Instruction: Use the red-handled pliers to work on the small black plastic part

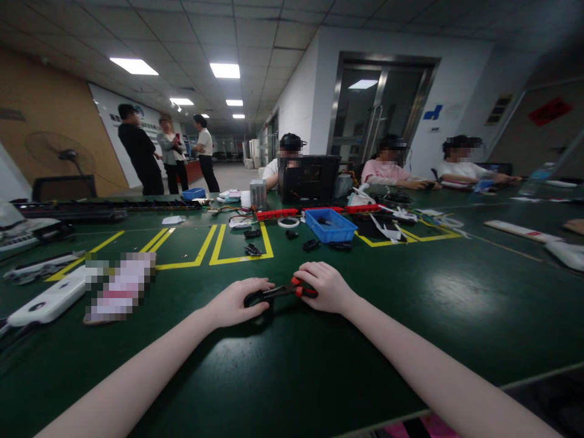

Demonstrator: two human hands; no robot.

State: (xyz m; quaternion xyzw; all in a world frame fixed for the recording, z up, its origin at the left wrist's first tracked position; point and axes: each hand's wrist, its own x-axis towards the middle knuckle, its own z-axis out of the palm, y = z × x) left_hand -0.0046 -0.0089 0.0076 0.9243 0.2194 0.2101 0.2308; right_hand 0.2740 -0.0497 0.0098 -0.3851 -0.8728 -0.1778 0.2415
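My right hand (329,288) is closed around the red-and-black handles of a pair of pliers (306,292), held just above the green table. The metal jaws point left, towards my left hand (233,303). Between its thumb and fingers, my left hand grips a small black part (252,298) that meets the plier jaws. Whether the jaws are clamped on the part cannot be made out. Beyond my hands lie small black pieces, one of them a ribbed-looking piece (252,250) inside a yellow taped outline.
A blue tray (351,231) with dark pieces in it stands past my hands, near a white tape roll (288,223) and a black computer case (308,179). A white power strip (50,304) lies to the left. Several people sit or stand beyond the table.
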